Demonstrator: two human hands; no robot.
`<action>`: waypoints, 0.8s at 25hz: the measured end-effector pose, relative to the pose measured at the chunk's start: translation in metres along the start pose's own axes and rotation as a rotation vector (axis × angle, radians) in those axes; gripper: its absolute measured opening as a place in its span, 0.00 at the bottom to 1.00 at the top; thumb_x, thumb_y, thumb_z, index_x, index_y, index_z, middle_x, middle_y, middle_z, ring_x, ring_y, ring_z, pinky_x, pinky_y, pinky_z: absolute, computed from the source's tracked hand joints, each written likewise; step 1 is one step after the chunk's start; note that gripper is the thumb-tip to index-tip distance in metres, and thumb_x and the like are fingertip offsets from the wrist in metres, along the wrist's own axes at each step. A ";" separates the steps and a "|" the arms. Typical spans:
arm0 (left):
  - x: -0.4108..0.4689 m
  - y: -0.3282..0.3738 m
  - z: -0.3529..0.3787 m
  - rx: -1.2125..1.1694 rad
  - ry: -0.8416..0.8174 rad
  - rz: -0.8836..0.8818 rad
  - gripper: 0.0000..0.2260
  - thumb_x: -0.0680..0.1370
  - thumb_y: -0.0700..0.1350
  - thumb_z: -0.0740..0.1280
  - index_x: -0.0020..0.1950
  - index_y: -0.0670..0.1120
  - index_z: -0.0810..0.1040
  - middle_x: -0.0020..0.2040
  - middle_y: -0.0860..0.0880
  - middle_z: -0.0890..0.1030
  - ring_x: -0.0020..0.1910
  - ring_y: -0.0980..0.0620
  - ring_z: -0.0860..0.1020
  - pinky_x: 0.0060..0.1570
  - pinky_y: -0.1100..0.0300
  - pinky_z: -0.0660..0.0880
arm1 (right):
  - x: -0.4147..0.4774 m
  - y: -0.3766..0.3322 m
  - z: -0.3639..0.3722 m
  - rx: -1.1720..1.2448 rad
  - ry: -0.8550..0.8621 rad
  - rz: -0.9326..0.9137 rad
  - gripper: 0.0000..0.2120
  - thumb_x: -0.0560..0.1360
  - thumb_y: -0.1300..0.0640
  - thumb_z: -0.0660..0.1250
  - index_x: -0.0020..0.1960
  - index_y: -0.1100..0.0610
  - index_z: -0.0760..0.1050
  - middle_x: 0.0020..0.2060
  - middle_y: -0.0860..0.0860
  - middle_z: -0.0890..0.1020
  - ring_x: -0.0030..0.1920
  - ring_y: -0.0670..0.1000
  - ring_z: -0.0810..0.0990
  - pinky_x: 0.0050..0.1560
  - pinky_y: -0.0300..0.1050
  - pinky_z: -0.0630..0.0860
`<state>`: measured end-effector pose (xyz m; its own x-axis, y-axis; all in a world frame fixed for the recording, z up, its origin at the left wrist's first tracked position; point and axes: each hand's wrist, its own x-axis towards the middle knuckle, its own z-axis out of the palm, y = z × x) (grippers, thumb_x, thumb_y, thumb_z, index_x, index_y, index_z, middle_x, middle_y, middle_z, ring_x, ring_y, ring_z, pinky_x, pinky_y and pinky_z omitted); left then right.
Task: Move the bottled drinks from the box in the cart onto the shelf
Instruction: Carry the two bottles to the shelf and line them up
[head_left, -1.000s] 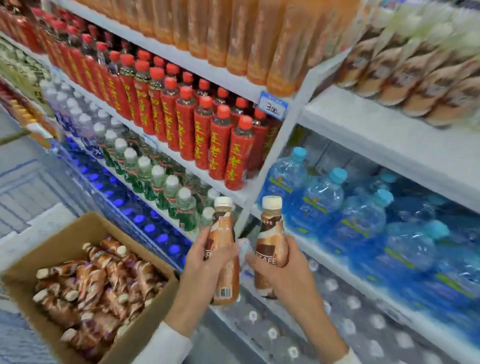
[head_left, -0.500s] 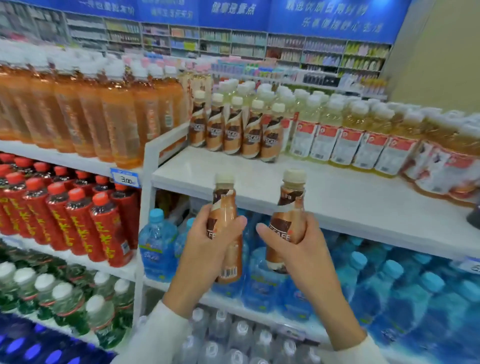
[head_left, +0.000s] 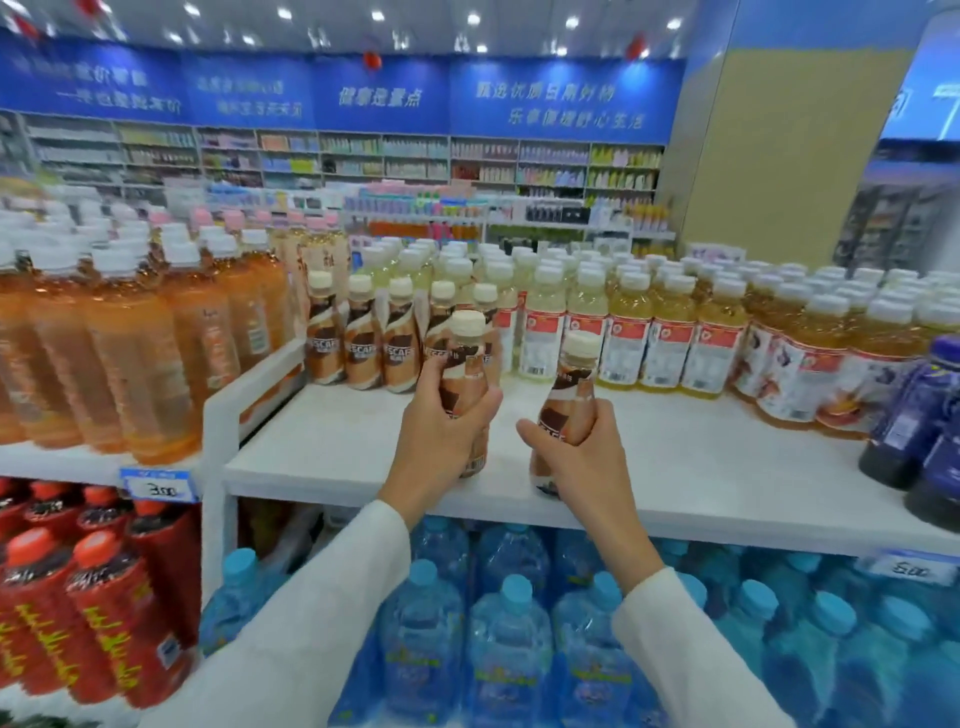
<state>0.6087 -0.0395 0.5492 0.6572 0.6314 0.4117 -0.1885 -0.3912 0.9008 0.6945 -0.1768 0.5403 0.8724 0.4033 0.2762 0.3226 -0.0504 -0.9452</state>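
Head: L hand (head_left: 441, 439), R hand (head_left: 579, 460) grip slim, prob. plastic btls (head_left: 466, 361).

brown-and-cream swirled coffee bottles (head_left: 464, 379) with cream caps, white shelf (head_left: 675, 457), red-labelled yellow drinks (head_left: 670, 332), white sleeves (head_left: 332, 613)

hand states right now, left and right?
Left hand: grips a coffee bottle, held above the white shelf.
Right hand: grips a second coffee bottle, over the shelf front.
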 end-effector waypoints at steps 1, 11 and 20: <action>0.003 -0.006 0.001 0.007 -0.008 0.005 0.19 0.77 0.53 0.73 0.65 0.57 0.70 0.53 0.61 0.83 0.52 0.64 0.81 0.57 0.58 0.77 | 0.003 0.004 0.003 0.005 0.002 0.002 0.22 0.71 0.51 0.78 0.57 0.53 0.70 0.45 0.49 0.81 0.35 0.37 0.79 0.32 0.27 0.72; 0.006 -0.026 -0.018 0.058 -0.243 -0.072 0.36 0.72 0.58 0.75 0.75 0.59 0.61 0.65 0.64 0.74 0.62 0.69 0.73 0.59 0.70 0.70 | 0.009 0.022 0.004 -0.153 0.016 0.076 0.42 0.64 0.43 0.81 0.69 0.51 0.62 0.60 0.46 0.77 0.55 0.46 0.80 0.54 0.43 0.77; 0.005 -0.031 -0.030 0.175 -0.126 -0.096 0.32 0.62 0.49 0.84 0.60 0.63 0.72 0.53 0.64 0.80 0.53 0.65 0.79 0.52 0.65 0.78 | 0.006 0.024 -0.005 -0.223 -0.047 0.026 0.29 0.68 0.53 0.81 0.62 0.46 0.68 0.51 0.39 0.77 0.52 0.40 0.78 0.52 0.36 0.72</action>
<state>0.5961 -0.0044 0.5274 0.7538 0.5871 0.2951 0.0014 -0.4505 0.8928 0.7091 -0.1800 0.5198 0.8652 0.4408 0.2390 0.3779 -0.2599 -0.8886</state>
